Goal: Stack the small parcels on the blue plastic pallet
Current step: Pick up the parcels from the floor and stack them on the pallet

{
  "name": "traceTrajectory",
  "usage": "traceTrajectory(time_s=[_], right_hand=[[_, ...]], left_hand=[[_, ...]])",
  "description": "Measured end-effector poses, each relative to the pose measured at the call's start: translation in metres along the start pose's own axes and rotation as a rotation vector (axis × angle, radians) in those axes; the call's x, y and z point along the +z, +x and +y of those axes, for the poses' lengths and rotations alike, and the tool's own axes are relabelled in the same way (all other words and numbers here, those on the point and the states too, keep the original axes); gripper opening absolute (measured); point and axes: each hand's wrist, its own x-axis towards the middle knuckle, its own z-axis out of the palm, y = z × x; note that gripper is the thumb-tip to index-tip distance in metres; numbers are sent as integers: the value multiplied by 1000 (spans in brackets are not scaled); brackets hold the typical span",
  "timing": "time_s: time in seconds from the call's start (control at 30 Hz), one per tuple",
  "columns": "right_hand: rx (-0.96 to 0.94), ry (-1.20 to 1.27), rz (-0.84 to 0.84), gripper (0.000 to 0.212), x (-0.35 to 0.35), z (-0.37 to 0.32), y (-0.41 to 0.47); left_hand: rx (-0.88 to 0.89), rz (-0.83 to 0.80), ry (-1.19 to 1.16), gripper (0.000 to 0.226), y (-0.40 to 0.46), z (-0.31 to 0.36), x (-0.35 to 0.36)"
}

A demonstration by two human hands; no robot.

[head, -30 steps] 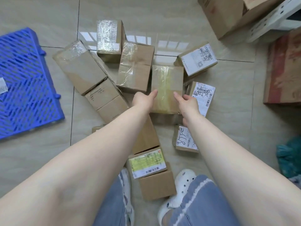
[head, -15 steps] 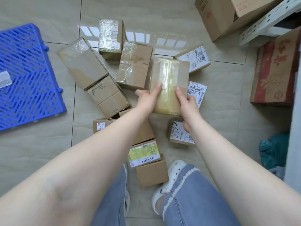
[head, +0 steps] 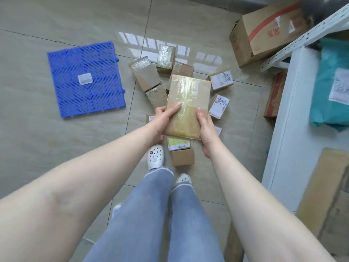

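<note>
Taped parcel at frame centre, lifted clear of the floor pile, left hand and right hand each gripping a side edge; blue pallet bare, upper left: carry level, set flush into one corner.
</note>
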Motion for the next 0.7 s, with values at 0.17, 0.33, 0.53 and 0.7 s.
traceTrajectory(time_s=[0.17, 0.33, 0.53, 0.7], right_hand=[[-68, -72, -100, 50, 33, 5, -34], [-94, -88, -176, 47, 56, 9, -55], [-80, -149, -210, 50, 91, 15, -68], [-71, -177, -223, 51, 131, 27, -67]], left_hand=[[61, 79, -46, 77, -40, -19, -37], [98, 114, -120, 71, -63, -30, -62], [130, 163, -182, 74, -78, -43, -98], [128, 182, -219, 95, -76, -47, -141]])
